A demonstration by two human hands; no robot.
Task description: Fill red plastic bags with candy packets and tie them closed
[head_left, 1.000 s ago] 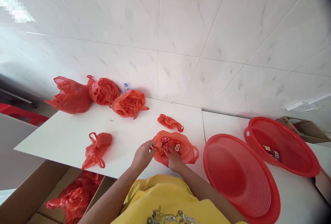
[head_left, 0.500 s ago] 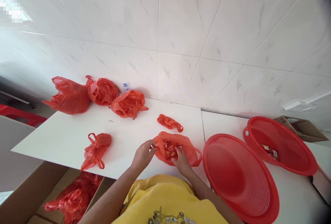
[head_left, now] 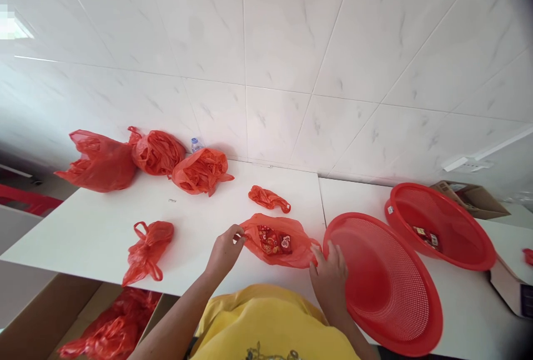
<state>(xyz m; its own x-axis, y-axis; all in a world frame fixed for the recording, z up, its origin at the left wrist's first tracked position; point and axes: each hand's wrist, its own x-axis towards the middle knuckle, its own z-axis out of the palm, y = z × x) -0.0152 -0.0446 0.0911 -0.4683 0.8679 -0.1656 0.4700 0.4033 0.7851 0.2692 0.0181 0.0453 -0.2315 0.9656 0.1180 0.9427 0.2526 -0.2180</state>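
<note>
A thin red plastic bag (head_left: 297, 254) lies spread on the white table in front of me, its mouth open. Several small red printed packets (head_left: 272, 241) show inside it. My left hand (head_left: 225, 249) pinches the bag's left edge between thumb and fingers. At the bag's right end, by its handle, is my right hand (head_left: 331, 274), fingers spread; it is beside the large red mesh basket (head_left: 387, 293), and whether it touches the bag I cannot make out. Just behind the bag sits a crumpled, folded red bag (head_left: 268, 198).
A second red basket (head_left: 453, 238) holds a few packets. Along the wall stand filled red bags (head_left: 104, 163) and a bottle (head_left: 195, 145). A tied red bag (head_left: 150, 246) lies front left, above a cardboard box (head_left: 54, 315) with more bags. A scale (head_left: 512, 288) stands far right.
My right hand has come out of the bag and moved right to the bag's handle end, its fingers opening. My left hand stays on the left edge. The view has shifted slightly.
</note>
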